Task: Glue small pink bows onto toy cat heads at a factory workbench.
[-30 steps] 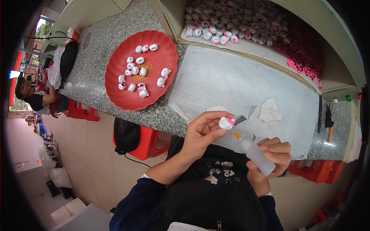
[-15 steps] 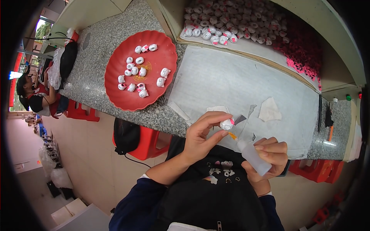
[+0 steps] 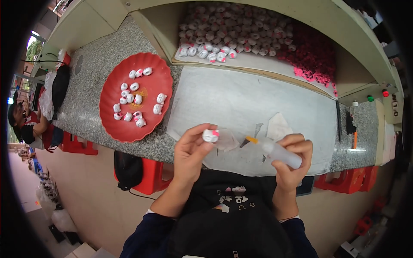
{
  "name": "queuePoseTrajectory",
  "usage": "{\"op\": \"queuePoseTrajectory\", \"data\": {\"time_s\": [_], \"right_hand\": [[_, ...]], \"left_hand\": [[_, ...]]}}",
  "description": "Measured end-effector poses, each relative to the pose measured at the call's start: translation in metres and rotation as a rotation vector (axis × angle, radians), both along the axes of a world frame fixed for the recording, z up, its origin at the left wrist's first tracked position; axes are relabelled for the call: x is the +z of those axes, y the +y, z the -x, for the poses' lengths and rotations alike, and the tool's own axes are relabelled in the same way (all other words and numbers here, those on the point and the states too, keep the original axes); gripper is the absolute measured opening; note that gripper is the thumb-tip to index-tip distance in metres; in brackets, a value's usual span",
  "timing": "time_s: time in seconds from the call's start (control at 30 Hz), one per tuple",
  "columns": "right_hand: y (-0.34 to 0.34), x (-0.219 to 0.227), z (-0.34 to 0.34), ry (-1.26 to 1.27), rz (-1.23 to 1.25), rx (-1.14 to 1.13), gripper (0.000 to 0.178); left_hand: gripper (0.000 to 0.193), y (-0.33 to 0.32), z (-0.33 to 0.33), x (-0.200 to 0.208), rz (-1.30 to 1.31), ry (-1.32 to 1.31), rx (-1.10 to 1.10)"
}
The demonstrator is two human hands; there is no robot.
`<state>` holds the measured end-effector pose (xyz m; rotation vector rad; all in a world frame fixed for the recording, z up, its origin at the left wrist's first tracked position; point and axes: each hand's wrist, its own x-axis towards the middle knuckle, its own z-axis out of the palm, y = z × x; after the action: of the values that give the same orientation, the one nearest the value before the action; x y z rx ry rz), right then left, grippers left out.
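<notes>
Between the thumb and fingers of my left hand is a small white figurine head with a pink patch on top. My right hand grips a translucent squeeze bottle, tilted so that its orange nozzle points left toward the head. A clear gap lies between nozzle and head. Both hands are above the paper-covered part of the bench. Several similar white heads with pink marks lie in a red scalloped plate at the left.
A shelf bin at the back holds a heap of white heads and a pile of pink pieces. Paper scraps lie on the sheet. Red stools stand below the bench. At far left a person sits working.
My hands have moved apart, the left one leftward with the head. The bottle's nozzle has drawn away from the head and turned more sideways. The whole view has shifted.
</notes>
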<state>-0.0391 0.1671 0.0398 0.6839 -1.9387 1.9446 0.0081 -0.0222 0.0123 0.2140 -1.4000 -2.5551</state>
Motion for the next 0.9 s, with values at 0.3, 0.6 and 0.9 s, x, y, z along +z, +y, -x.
{"op": "queuePoseTrajectory", "data": {"time_s": [0.3, 0.6, 0.9], "right_hand": [[0.054, -0.016, 0.14, -0.348, -0.204, 0.078, 0.018], [0.03, -0.026, 0.214, 0.159, -1.241, -0.106, 0.032], [0.039, -0.025, 0.175, 0.294, -1.013, 0.012, 0.019]], "left_hand": [[0.037, -0.022, 0.001, 0.001, -0.11, 0.038, 0.06], [0.037, -0.02, -0.006, 0.005, -0.009, -0.022, 0.075], [0.039, -0.017, 0.006, 0.007, -0.166, 0.002, -0.026]]}}
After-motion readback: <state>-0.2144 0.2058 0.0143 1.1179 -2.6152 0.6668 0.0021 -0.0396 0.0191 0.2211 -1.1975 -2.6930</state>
